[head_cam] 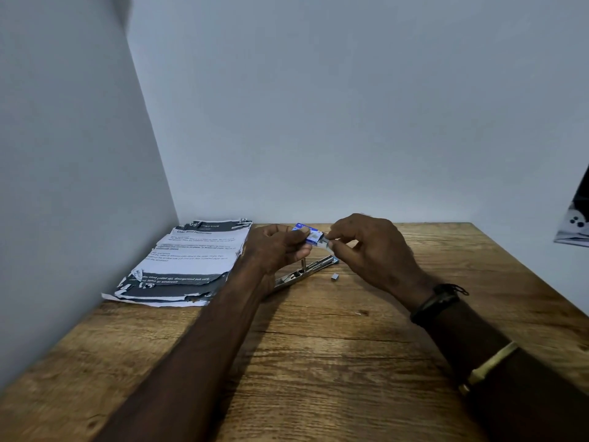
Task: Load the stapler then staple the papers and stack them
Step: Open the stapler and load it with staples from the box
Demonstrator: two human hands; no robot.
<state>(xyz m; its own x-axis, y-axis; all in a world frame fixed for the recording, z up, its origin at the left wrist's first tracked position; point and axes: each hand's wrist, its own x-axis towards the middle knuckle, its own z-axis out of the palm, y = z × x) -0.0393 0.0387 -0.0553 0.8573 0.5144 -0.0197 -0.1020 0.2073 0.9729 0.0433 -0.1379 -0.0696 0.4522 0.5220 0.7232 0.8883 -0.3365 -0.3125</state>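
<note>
My left hand (278,247) grips a small blue and white staple box (307,233) above the table. My right hand (369,250) pinches the white inner tray (325,245) sticking out of the box's right end. Below both hands the metal stapler (304,272) lies opened out flat on the wooden table (318,362); my left wrist hides its near end. A small loose piece of staples (334,277) rests on the table just right of the stapler. A pile of printed papers (188,263) with torn edges lies at the left, against the wall.
White walls close in the table at the back and on the left. A dark printed object (575,221) pokes in at the right edge. My right wrist wears a black band and a gold bangle.
</note>
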